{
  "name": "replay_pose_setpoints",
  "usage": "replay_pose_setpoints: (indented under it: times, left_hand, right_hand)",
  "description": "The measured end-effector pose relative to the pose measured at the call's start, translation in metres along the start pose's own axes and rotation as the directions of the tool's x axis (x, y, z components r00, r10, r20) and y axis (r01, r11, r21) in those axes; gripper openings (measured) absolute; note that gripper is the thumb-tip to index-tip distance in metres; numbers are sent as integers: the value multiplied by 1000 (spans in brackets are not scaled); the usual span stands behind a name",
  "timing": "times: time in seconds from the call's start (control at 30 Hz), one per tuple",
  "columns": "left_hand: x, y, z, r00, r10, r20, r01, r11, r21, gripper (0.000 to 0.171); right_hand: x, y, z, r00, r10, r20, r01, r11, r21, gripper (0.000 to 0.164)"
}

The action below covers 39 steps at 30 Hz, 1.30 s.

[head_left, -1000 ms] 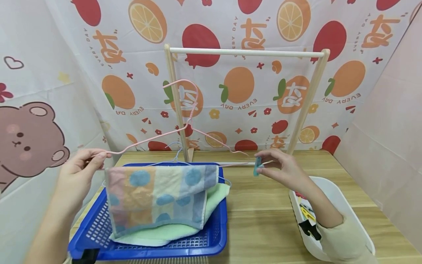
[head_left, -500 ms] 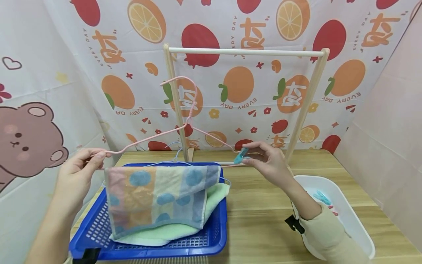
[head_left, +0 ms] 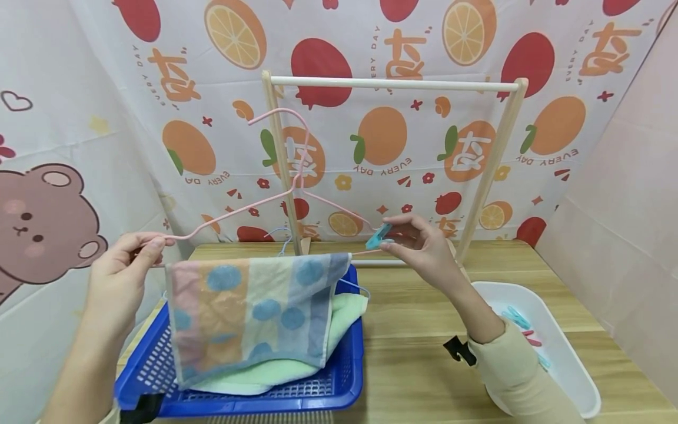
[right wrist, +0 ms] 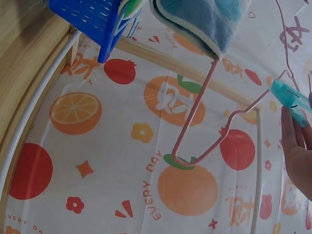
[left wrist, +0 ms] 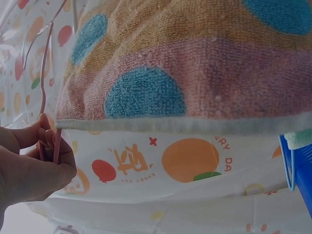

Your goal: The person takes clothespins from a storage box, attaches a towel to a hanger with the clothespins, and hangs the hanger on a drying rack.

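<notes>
A pink hanger (head_left: 238, 210) is held up over the basket, its left end in the grip of my left hand (head_left: 127, 259). Over its lower bar hangs a striped towel (head_left: 259, 315) with blue dots. Thumb and fingers of my right hand (head_left: 424, 250) pinch a teal clothespin (head_left: 378, 237) beside the hanger's right shoulder. In the right wrist view the clothespin (right wrist: 285, 95) meets the sloping wire of the hanger (right wrist: 195, 114); whether it clamps the wire I cannot tell. The left wrist view has my left fingers closed round both wires at the hanger's end, beside the towel (left wrist: 204, 83).
Below the towel stands a blue basket (head_left: 356, 365) with a green towel (head_left: 346, 312) and a pale blue hanger (head_left: 286, 241). A wooden rack (head_left: 392, 82) with a white rod stands behind. At right, a white tray (head_left: 580, 365) holds clothespins (head_left: 519, 318).
My right hand has brought the teal clothespin leftward and up to the hanger's right shoulder. The hanger and its towel have risen a little, with my left hand still gripping the end.
</notes>
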<state>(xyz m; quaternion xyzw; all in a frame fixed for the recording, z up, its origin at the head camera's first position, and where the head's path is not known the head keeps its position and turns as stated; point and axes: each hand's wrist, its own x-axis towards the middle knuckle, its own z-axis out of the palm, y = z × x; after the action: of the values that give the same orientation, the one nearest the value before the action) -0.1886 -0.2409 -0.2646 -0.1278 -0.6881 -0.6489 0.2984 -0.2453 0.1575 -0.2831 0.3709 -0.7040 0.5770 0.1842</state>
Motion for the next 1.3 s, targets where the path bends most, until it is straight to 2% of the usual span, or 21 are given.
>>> replay_pose_setpoints:
  times: [0.17, 0.3, 0.67, 1.03, 1.3]
  left_hand:
    - [1, 2, 1, 999, -11, -46, 9, 998, -57, 18]
    - [2, 5, 1, 997, -32, -76, 27, 997, -68, 16]
    - [4, 11, 6, 994, -58, -92, 46, 992, -119, 14]
    - [6, 15, 8, 988, -83, -129, 59, 982, -182, 13]
    - [7, 16, 13, 976, -123, -178, 79, 969, -236, 11]
  right_hand:
    - [2, 0, 2, 1000, -14, 3, 14, 1000, 0, 35]
    - [3, -3, 1, 1000, -17, -3, 17, 1000, -6, 35]
    - [9, -11, -10, 996, -83, -45, 85, 996, 32, 38]
    - [12, -20, -18, 994, -68, -90, 73, 996, 53, 37]
    - [15, -26, -20, 993, -26, -111, 32, 998, 57, 35]
